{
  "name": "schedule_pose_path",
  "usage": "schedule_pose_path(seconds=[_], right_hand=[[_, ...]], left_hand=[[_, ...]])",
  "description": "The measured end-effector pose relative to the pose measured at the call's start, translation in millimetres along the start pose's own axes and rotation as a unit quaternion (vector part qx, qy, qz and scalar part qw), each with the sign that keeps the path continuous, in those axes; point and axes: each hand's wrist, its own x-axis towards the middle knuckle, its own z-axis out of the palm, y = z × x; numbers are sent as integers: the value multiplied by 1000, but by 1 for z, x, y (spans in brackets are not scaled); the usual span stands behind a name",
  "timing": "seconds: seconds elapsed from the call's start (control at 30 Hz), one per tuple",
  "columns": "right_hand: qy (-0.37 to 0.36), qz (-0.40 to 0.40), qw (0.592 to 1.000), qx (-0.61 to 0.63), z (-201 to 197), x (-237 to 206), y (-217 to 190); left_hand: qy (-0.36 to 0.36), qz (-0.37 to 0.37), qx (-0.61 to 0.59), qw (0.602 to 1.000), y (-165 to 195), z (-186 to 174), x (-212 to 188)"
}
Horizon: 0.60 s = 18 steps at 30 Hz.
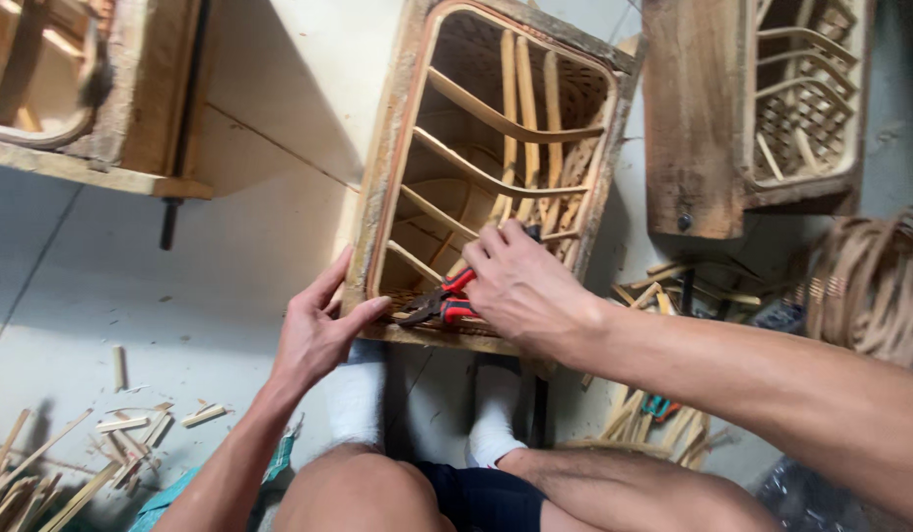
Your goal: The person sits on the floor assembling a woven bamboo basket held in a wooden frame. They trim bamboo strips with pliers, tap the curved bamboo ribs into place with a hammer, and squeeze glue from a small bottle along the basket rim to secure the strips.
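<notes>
At the centre of the view, a wooden mould frame (392, 177) with a half-woven bamboo basket (506, 148) inside is steadied by the left hand (313, 330), whose spread fingers are pressed against the frame's lower corner at seven o'clock. Red-handled pliers (441, 300) are gripped in the closed right hand (520, 286) at the frame's six o'clock rim. Bamboo offcuts (111, 443) are scattered on the floor (131, 286) at eight o'clock. A second frame (712, 118) is seen at two o'clock.

Bare forearms without sleeves, dark shorts (481, 498), white socks (358, 394), perhaps teal footwear underneath
</notes>
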Motion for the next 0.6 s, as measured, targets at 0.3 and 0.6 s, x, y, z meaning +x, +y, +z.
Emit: schedule_pose_path(seconds=[0.3, 0.6], right_hand=[[104, 132, 979, 114, 41, -120, 18], [42, 152, 979, 130, 97, -141, 8]], left_hand=[[76, 399, 390, 826, 8, 22, -41], [-138, 440, 591, 662, 10, 47, -28]])
